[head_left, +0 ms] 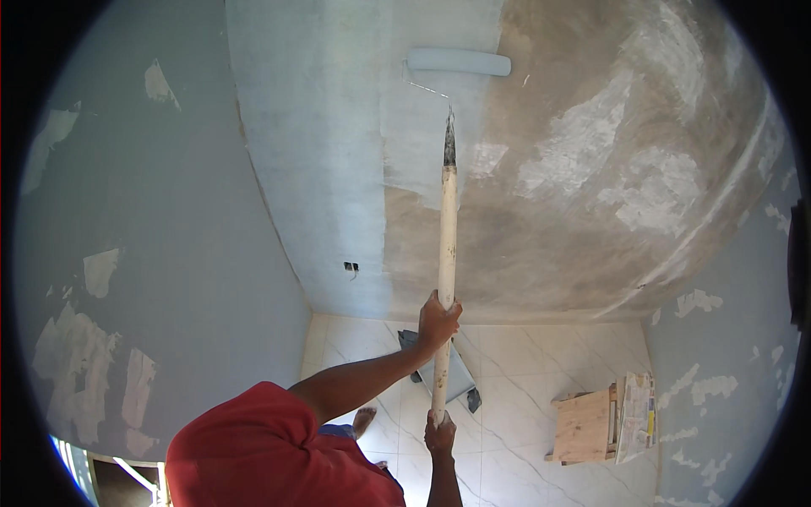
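A long pale pole [449, 228] rises in front of me with a paint roller [460, 62] on its far end. The light blue-grey roller sleeve lies against the wall, at the border between fresh pale paint and bare brown-grey plaster. Partway up the pole, my left hand [439, 323] is wrapped round it. Lower down, my right hand [440, 433] grips the pole near its bottom end. Dark tape or grime covers the pole's tip below the thin wire frame. Behind the pole on the floor stands a grey paint tray [460, 376], partly hidden by the pole and my left arm.
A small wooden stool or crate [583, 425] with newspaper [636, 417] beside it stands on the tiled floor [515, 456] at the right. Grey side walls with white filler patches flank me. An uncovered socket box [351, 267] with wires sits low in the painted wall.
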Tool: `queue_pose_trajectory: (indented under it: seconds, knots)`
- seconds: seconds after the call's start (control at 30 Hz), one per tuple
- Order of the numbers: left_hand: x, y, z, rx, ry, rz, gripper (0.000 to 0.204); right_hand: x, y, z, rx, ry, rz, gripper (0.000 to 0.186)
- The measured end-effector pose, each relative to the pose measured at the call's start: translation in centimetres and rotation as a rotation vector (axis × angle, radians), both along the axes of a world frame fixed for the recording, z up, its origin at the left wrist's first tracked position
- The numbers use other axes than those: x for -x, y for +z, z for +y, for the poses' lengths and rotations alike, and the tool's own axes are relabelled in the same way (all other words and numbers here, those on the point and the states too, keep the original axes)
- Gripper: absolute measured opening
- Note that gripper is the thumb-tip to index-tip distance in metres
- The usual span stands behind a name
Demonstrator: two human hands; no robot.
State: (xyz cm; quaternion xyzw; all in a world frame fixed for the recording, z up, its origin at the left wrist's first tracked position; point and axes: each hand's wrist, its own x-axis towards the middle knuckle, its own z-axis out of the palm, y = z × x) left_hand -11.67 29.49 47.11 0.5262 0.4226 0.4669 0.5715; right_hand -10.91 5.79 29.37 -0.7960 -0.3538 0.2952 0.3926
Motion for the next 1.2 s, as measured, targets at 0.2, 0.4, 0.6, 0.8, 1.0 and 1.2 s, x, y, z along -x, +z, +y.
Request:
queue_pose_trajectory:
  seconds: [0.2, 0.4, 0.6, 0.8, 1.0, 1.2]
  knots:
    - [1.6, -7.5, -4.9, 0.123, 0.006, 0.237, 0.025, 3.0, -6.6, -7.8, 0.164, -0.025, 0.104, 0.045]
    - [4.2, -18.1, -10.2, 0.394, -0.005, 0.307, 0.026, 7.3, -6.3, -15.0, 0.295, -0.039, 0.047, 0.048]
    - [6.1, -20.5, -14.0, 0.556, -0.108, 0.251, 0.028, 9.7, -6.8, -20.2, 0.432, -0.095, -0.055, 0.053]
    - [7.7, -20.1, -14.0, 0.493, -0.128, 0.211, 0.028, 10.4, -5.7, -19.6, 0.431, -0.065, -0.016, 0.052]
    - [8.1, -19.9, -10.0, 0.461, -0.087, 0.223, 0.026, 11.0, -8.7, -15.6, 0.406, -0.042, -0.100, 0.051]
    - [8.0, -14.6, -7.9, 0.353, -0.035, 0.211, 0.022, 10.7, -8.2, -12.5, 0.321, -0.026, -0.092, 0.046]
